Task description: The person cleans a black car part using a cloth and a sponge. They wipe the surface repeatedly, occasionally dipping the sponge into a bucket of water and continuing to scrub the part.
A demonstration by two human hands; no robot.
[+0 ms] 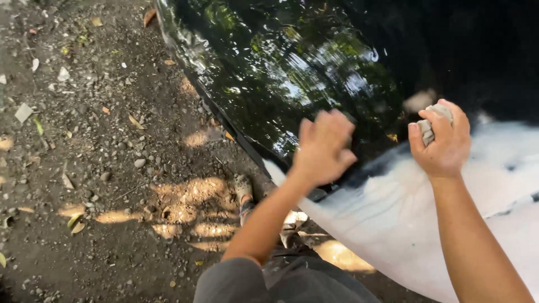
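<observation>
A small grey wad (pixel 433 120) is pinched in the right hand (pixel 441 143), probably soft and light; the left hand (pixel 323 147) is clenched, blurred, over the slick-looking glossy black car panel (pixel 269 56)

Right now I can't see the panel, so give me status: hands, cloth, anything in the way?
Left hand fisted on the glossy black panel, motion-blurred. Right hand gripping a grey wad. White film over the near surface. Nothing in the way.

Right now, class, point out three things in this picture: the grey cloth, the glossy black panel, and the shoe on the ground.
grey cloth (pixel 431 123), head view, on the wad showing between the right hand's fingers.
glossy black panel (pixel 269 67), head view, on its reflective upper surface.
shoe (pixel 243 186), head view, on its toe.
</observation>
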